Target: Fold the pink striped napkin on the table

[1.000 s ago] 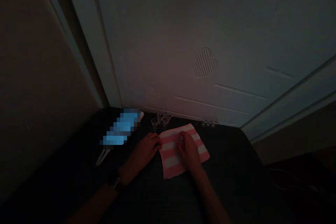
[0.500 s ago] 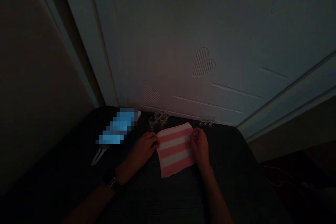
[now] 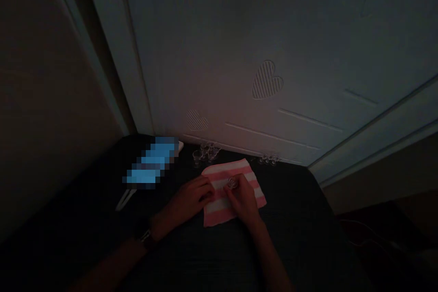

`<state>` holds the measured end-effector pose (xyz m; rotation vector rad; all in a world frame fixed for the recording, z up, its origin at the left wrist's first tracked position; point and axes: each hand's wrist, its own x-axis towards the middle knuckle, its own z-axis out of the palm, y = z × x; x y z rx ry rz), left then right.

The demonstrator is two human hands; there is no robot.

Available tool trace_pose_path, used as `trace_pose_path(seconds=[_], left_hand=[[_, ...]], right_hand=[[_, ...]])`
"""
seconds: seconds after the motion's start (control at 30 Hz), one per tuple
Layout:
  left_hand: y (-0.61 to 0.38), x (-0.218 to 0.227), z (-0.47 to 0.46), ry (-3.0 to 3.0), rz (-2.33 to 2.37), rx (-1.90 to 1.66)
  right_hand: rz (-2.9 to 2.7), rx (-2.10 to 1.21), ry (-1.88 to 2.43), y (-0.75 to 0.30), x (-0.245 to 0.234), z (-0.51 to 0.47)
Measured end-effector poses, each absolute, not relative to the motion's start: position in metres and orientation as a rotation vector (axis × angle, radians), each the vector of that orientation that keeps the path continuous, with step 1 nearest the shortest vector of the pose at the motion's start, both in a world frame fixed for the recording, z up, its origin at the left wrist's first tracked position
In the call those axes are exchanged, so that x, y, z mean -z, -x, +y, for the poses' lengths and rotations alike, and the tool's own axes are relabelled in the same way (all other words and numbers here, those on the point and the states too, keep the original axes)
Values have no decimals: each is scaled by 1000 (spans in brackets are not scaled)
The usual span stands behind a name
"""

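In the dim head view, a pink-and-white striped cloth [image 3: 219, 208] lies flat on the dark table. My right hand [image 3: 243, 198] is over the middle of the cloth, thumb and fingers closed on a small clear cup [image 3: 232, 183] whose round rim shows. At the cloth's left side rests my left hand [image 3: 196, 194], its fingers loosely bent over the edge with a gap by the thumb. Behind the cloth, several small clear stemmed cups [image 3: 197, 158] stand close together. Another group of small clear cups [image 3: 269, 160] sits farther right, too dark to make out fully.
A blurred-out phone-like screen [image 3: 153, 162] with a white strap [image 3: 126, 199] lies left on the dark table [image 3: 191, 255]. A pale panel [image 3: 212, 54] with raised hearts rises along the table's back edge. A thin white cable [image 3: 362, 228] runs at the far right, beyond the table.
My right hand has moved left from the cloth's right edge to its middle, carrying the small cup. My left hand has slid slightly down and farther onto the cloth.
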<state>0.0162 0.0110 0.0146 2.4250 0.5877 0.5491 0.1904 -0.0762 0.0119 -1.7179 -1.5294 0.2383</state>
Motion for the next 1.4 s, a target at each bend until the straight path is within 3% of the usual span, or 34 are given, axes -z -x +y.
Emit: trace_pose_path(seconds=[0.67,0.97,1.4], left_hand=[[-13,-6,27,-2123,640,-551],[-14,-8,25,-2153,637,-512],[-14,-7,27,-2182,612,-494]], right_hand=[[-1659,-446,1583,-166,-12,-73],[-1772,-331,1674,-168,-14,-70],[-1315,-39,1992,-246,-11,-82]])
